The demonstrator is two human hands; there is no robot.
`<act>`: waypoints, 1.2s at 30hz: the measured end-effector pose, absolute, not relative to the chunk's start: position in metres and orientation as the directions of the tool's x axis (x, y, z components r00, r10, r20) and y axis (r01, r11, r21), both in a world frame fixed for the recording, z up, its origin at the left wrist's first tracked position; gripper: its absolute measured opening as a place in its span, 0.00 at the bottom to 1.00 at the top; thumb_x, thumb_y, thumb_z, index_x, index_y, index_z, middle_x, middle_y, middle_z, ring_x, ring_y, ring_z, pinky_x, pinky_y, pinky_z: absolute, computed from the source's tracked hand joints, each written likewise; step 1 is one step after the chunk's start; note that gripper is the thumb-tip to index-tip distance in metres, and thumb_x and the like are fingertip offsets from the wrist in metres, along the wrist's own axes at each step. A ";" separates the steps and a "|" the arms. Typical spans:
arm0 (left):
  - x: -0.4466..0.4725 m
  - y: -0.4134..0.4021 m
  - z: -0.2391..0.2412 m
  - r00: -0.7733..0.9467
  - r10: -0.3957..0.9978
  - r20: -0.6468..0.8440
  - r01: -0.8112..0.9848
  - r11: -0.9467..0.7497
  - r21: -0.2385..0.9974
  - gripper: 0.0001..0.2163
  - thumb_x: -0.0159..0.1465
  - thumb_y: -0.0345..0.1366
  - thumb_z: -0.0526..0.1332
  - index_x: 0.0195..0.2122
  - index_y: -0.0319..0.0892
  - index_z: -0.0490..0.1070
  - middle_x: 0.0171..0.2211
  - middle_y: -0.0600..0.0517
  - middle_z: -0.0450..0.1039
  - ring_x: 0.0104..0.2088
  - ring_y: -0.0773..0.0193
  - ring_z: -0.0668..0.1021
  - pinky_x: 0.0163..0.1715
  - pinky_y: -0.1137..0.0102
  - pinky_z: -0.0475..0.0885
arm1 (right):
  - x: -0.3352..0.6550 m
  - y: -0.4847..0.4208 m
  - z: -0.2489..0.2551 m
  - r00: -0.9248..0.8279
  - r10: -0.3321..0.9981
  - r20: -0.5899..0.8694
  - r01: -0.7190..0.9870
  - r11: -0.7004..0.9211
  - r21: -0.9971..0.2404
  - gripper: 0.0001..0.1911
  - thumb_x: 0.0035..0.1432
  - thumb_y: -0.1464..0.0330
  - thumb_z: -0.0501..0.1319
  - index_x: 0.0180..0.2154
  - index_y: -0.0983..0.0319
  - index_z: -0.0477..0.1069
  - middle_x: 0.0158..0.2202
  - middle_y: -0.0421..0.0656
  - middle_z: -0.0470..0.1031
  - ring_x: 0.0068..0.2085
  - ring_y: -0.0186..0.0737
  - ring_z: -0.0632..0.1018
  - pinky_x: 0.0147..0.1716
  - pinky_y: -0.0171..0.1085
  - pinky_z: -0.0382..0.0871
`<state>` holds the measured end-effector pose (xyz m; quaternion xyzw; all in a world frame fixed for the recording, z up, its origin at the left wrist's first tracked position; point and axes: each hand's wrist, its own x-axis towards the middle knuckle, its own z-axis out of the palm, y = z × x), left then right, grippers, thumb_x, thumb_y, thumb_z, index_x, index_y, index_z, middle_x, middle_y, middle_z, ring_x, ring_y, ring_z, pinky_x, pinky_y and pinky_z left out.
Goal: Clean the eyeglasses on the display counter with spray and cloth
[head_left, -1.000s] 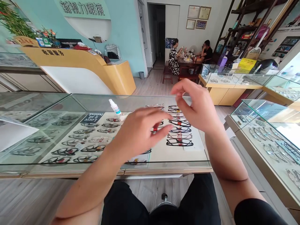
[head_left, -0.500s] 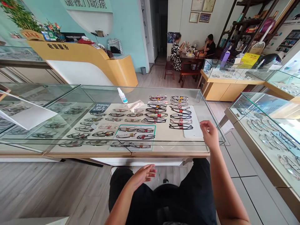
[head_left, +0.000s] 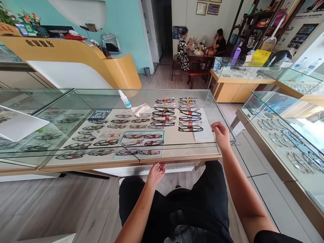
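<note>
My left hand is at the front edge of the glass display case, palm turned up and fingers spread, holding nothing. Over the right end of the case, my right hand has its fingers curled together beside a white board. Whether anything is between those fingertips is hidden. Two stacked columns of eyeglasses, a left one and a right one, are left of that hand. Farther left, more eyeglasses spread in rows, some over a green-bordered sheet.
A white spray bottle and a crumpled cloth are toward the back of the case. Another glass case stands to the right. Two people sit at a far table. A yellow counter is beyond, left.
My left hand has risen from above my lap to the case's front edge, its fingers now pointing forward. My right hand remains over the right end, fingers still curled. The view has shifted slightly.
</note>
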<state>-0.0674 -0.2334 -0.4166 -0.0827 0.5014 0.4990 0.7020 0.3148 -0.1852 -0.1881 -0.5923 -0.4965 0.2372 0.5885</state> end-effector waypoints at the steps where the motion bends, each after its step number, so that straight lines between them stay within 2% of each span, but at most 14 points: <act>1: -0.067 -0.233 -0.416 -0.003 0.616 -0.788 -0.784 0.488 0.384 0.07 0.72 0.28 0.67 0.46 0.45 0.72 0.47 0.45 0.81 0.46 0.57 0.89 0.40 0.68 0.80 | 0.314 -0.185 -0.188 0.403 0.864 0.301 0.303 0.185 -0.935 0.12 0.59 0.55 0.65 0.33 0.56 0.74 0.29 0.39 0.73 0.35 0.44 0.74 0.42 0.45 0.69; 4: -0.065 -0.233 -0.413 -0.018 0.616 -0.787 -0.779 0.485 0.397 0.07 0.73 0.31 0.68 0.47 0.45 0.71 0.47 0.46 0.80 0.47 0.57 0.88 0.38 0.69 0.78 | 0.313 -0.184 -0.186 0.423 0.858 0.292 0.285 0.180 -0.941 0.11 0.58 0.55 0.64 0.32 0.55 0.74 0.29 0.39 0.73 0.35 0.44 0.74 0.42 0.45 0.70; 11: -0.056 -0.223 -0.410 -0.105 0.595 -0.797 -0.757 0.472 0.452 0.10 0.75 0.35 0.71 0.45 0.46 0.69 0.43 0.51 0.75 0.40 0.63 0.84 0.44 0.67 0.81 | 0.315 -0.185 -0.185 0.461 0.850 0.254 0.197 0.181 -0.964 0.11 0.56 0.55 0.65 0.32 0.55 0.74 0.29 0.39 0.72 0.34 0.43 0.73 0.42 0.45 0.72; 14: -0.053 -0.221 -0.409 -0.132 0.593 -0.794 -0.748 0.467 0.472 0.09 0.75 0.35 0.70 0.44 0.45 0.68 0.41 0.52 0.75 0.39 0.63 0.84 0.38 0.70 0.78 | 0.318 -0.186 -0.186 0.467 0.850 0.245 0.158 0.193 -0.968 0.11 0.56 0.55 0.65 0.32 0.55 0.74 0.28 0.38 0.68 0.34 0.43 0.73 0.43 0.45 0.72; 17: -0.050 -0.221 -0.407 -0.157 0.596 -0.787 -0.731 0.466 0.498 0.09 0.76 0.34 0.68 0.42 0.45 0.68 0.40 0.52 0.75 0.39 0.65 0.84 0.30 0.73 0.70 | 0.323 -0.186 -0.189 0.458 0.859 0.230 0.104 0.205 -0.973 0.10 0.57 0.56 0.66 0.33 0.54 0.74 0.28 0.37 0.65 0.34 0.43 0.72 0.44 0.45 0.72; 23: -0.050 -0.239 -0.401 -0.196 0.585 -0.787 -0.682 0.495 0.538 0.09 0.75 0.35 0.69 0.41 0.45 0.69 0.39 0.53 0.75 0.38 0.64 0.86 0.30 0.73 0.68 | 0.341 -0.180 -0.190 0.356 0.917 0.178 -0.059 0.212 -0.975 0.12 0.56 0.54 0.68 0.33 0.53 0.72 0.27 0.37 0.63 0.33 0.43 0.70 0.40 0.46 0.72; 25: -0.054 -0.253 -0.399 -0.201 0.579 -0.790 -0.659 0.517 0.546 0.09 0.74 0.35 0.70 0.40 0.45 0.69 0.40 0.52 0.77 0.39 0.63 0.87 0.31 0.73 0.69 | 0.348 -0.177 -0.187 0.299 0.941 0.158 -0.066 0.186 -0.980 0.13 0.55 0.53 0.70 0.33 0.53 0.73 0.28 0.38 0.65 0.32 0.44 0.70 0.39 0.47 0.73; 28: -0.061 -0.280 -0.392 -0.195 0.564 -0.803 -0.603 0.576 0.551 0.08 0.78 0.34 0.64 0.39 0.46 0.70 0.42 0.48 0.81 0.42 0.61 0.88 0.34 0.72 0.72 | 0.359 -0.173 -0.178 0.174 0.980 0.097 -0.056 0.109 -0.993 0.15 0.51 0.53 0.74 0.32 0.53 0.76 0.28 0.40 0.72 0.31 0.44 0.72 0.38 0.48 0.74; 31: -0.071 -0.317 -0.373 -0.166 0.519 -0.838 -0.491 0.694 0.527 0.05 0.77 0.34 0.63 0.41 0.45 0.76 0.46 0.41 0.85 0.46 0.53 0.88 0.36 0.67 0.75 | 0.365 -0.170 -0.165 0.040 0.999 0.028 0.071 0.025 -0.997 0.16 0.51 0.51 0.74 0.32 0.56 0.80 0.30 0.43 0.77 0.33 0.45 0.76 0.39 0.47 0.75; 32: -0.075 -0.331 -0.361 -0.140 0.513 -0.847 -0.446 0.731 0.516 0.02 0.74 0.33 0.67 0.42 0.45 0.79 0.47 0.39 0.86 0.48 0.49 0.88 0.37 0.65 0.76 | 0.365 -0.169 -0.161 0.009 1.000 0.028 0.158 0.026 -0.987 0.16 0.53 0.51 0.73 0.32 0.56 0.81 0.30 0.44 0.78 0.34 0.45 0.76 0.40 0.47 0.74; 33: -0.079 -0.345 -0.345 -0.078 0.523 -0.849 -0.364 0.778 0.513 0.03 0.68 0.31 0.73 0.42 0.45 0.82 0.48 0.37 0.87 0.51 0.44 0.88 0.40 0.62 0.78 | 0.364 -0.168 -0.156 -0.021 0.999 0.049 0.258 0.053 -0.965 0.16 0.55 0.51 0.72 0.31 0.57 0.81 0.30 0.44 0.79 0.35 0.46 0.77 0.42 0.47 0.74; 34: -0.083 -0.358 -0.327 0.084 0.593 -0.801 -0.133 0.803 0.580 0.08 0.65 0.33 0.77 0.44 0.46 0.85 0.52 0.38 0.87 0.55 0.43 0.87 0.47 0.61 0.80 | 0.360 -0.166 -0.152 -0.051 0.995 0.091 0.358 0.104 -0.928 0.16 0.57 0.51 0.71 0.31 0.57 0.81 0.31 0.44 0.80 0.37 0.46 0.78 0.43 0.47 0.73; 35: -0.086 -0.368 -0.305 0.230 0.651 -0.723 0.068 0.730 0.680 0.11 0.63 0.36 0.79 0.46 0.48 0.87 0.53 0.39 0.88 0.58 0.43 0.86 0.55 0.59 0.80 | 0.355 -0.164 -0.147 -0.086 0.985 0.151 0.441 0.173 -0.881 0.16 0.59 0.52 0.71 0.31 0.57 0.82 0.33 0.44 0.82 0.38 0.47 0.79 0.44 0.47 0.73; 36: -0.090 -0.376 -0.281 0.335 0.709 -0.621 0.196 0.592 0.782 0.13 0.64 0.42 0.80 0.49 0.51 0.88 0.55 0.41 0.88 0.60 0.42 0.86 0.62 0.57 0.79 | 0.349 -0.160 -0.143 -0.132 0.968 0.214 0.504 0.252 -0.826 0.15 0.60 0.52 0.70 0.32 0.57 0.82 0.35 0.45 0.84 0.40 0.48 0.80 0.45 0.47 0.73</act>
